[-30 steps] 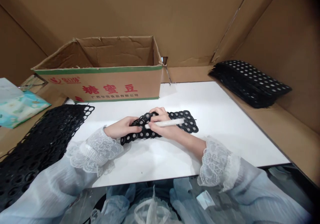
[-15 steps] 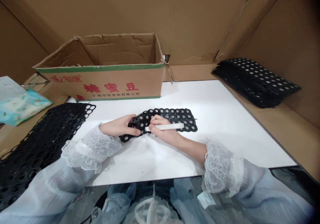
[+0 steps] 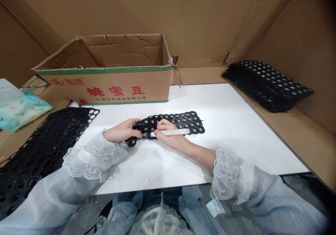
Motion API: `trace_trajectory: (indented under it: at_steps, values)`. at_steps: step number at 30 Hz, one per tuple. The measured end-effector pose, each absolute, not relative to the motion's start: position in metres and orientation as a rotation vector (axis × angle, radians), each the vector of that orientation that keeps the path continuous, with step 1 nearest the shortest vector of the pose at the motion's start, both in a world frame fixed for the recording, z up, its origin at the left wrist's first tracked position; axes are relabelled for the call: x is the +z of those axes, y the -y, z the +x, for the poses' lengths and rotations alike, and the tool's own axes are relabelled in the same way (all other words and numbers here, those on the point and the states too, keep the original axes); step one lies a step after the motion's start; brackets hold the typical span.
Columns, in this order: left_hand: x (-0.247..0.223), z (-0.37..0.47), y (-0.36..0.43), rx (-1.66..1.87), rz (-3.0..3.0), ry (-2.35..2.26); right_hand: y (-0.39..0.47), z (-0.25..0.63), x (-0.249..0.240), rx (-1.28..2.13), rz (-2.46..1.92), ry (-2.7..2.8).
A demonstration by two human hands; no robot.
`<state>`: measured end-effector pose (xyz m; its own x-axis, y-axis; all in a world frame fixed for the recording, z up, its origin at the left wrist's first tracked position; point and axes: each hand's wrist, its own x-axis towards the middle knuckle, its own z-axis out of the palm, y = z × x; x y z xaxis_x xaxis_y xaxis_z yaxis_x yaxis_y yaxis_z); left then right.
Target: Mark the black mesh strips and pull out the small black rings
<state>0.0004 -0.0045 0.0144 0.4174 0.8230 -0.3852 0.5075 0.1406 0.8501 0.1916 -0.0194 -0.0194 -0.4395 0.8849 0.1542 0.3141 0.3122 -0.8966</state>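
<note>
On the white board lies a black sheet of joined rings (image 3: pixel 190 120), with pale discs showing in its holes. My left hand (image 3: pixel 123 130) grips the sheet's left end between thumb and fingers; that end is bent and partly hidden by the hand. A white pen-like tool (image 3: pixel 175 132) is pinched in my right hand (image 3: pixel 168 132), its tip over the lower left part of the sheet. The right fingers cover the middle of the sheet.
Behind the sheet stands an open cardboard box (image 3: pixel 112 84) with red lettering. Black ring sheets without discs (image 3: pixel 52 140) are heaped at left, beside a tissue pack (image 3: pixel 23 109). At right rests a stack of dotted black sheets (image 3: pixel 267 84). Cardboard walls (image 3: pixel 199 21) enclose the table.
Both hands and the sheet have shifted slightly left, and the sheet's right end has tilted up a little. The tool's tip has moved a little left along the sheet.
</note>
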Motion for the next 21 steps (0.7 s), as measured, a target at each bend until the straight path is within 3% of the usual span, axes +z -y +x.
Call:
trace_trajectory:
  at_steps: [13, 21]
  values:
    - [0.003, -0.003, 0.001, 0.421, 0.959, -1.087, 0.018, 0.192, -0.021, 1.091, -1.018, 1.916]
    - [0.001, -0.008, -0.001, 0.33, 1.007, -0.987, 0.019, 0.2, -0.013, 0.899, -0.82, 1.919]
